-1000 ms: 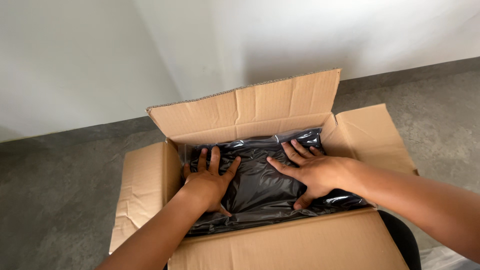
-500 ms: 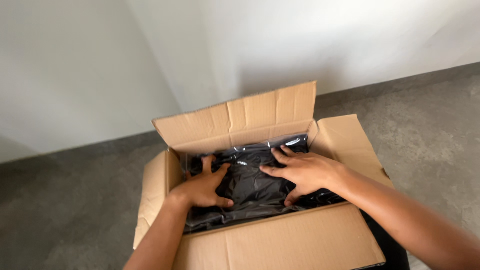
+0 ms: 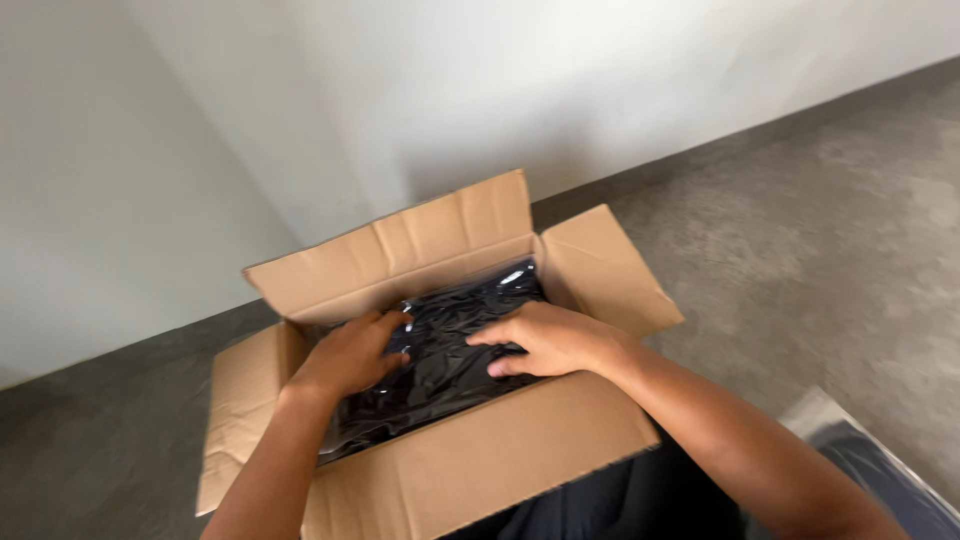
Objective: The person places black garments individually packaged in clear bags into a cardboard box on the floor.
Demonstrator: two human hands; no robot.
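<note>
An open cardboard box (image 3: 470, 470) is set on the grey floor (image 3: 800, 260). Inside, a black plastic-wrapped bundle (image 3: 450, 350) is laid lengthwise, left to right. It is pressed flat by the left hand (image 3: 350, 355) and right hand (image 3: 550, 338), fingers spread, nothing gripped.

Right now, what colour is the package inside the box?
Glossy black package, seen best from the head view.

You see soft, even daylight, brightest on the white wall (image 3: 600, 90) at upper right and dimmer toward the left. Small white glints sit on the glossy black bag (image 3: 450, 350). The open box (image 3: 480, 460) casts a faint shadow on the wall. The concrete floor (image 3: 830, 260) smears with motion blur; edges look soft.
</note>
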